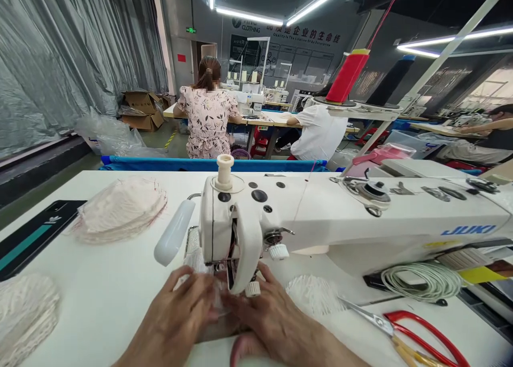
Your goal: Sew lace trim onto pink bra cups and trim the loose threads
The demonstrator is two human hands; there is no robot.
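A white Juki sewing machine (344, 217) stands on the white table (120, 281) in front of me. My left hand (176, 319) and my right hand (272, 316) lie side by side just below the needle head. Both press flat on a small pale fabric piece (218, 297) under the presser foot. The fingers of each hand are stretched forward, close together, and the fabric between them is mostly covered. A red thread cone (347, 76) stands on the thread stand behind the machine.
A stack of pale lace pieces (120, 209) lies at the left, more (24, 313) at the near left, another piece (312, 295) right of my hands. Red-handled scissors (404, 329), a coiled cable (425, 281) and a dark phone (32, 236) are on the table. Two people sit at tables beyond.
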